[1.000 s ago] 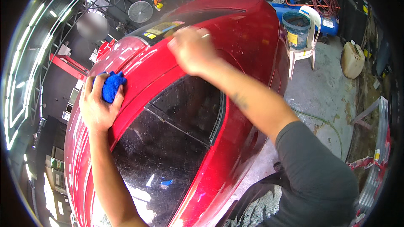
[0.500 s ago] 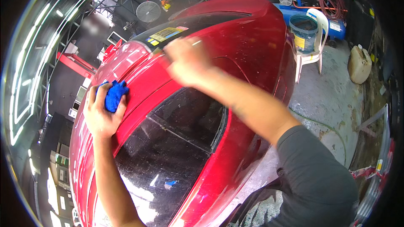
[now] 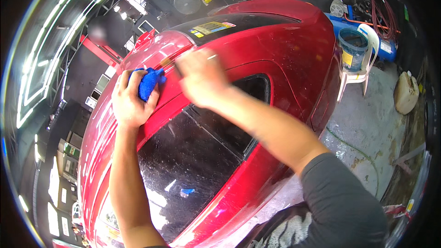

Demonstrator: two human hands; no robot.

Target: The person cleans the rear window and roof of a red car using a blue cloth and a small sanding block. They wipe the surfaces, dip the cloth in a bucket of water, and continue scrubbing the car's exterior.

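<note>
A bright blue microfiber cloth (image 3: 149, 85) is bunched in my left hand (image 3: 131, 98), which rests on the red roof edge above the side window (image 3: 193, 156). Closed and smeared by motion, my right hand (image 3: 202, 76) is over the roof seam of the red car (image 3: 294, 41), just right of the cloth. Something dark with a brownish tip pokes out at its left side, too blurred to name. Wet specks dot the red paint and the dark glass around both hands. A sticker (image 3: 212, 27) is on the rear glass beyond my right hand.
Behind the car stands a white plastic chair (image 3: 353, 77) bearing a dark bucket (image 3: 353, 48). A blue compressor (image 3: 386, 50) and a coiled hose (image 3: 386, 16) are at the back right. A yellowish jerrycan (image 3: 406, 93) and a thin green hose (image 3: 356, 149) lie on the grey floor.
The car and surroundings have shifted right in view. My left hand, with the blue cloth, has come closer to my right hand. The right hand still moves at the roof seam.
</note>
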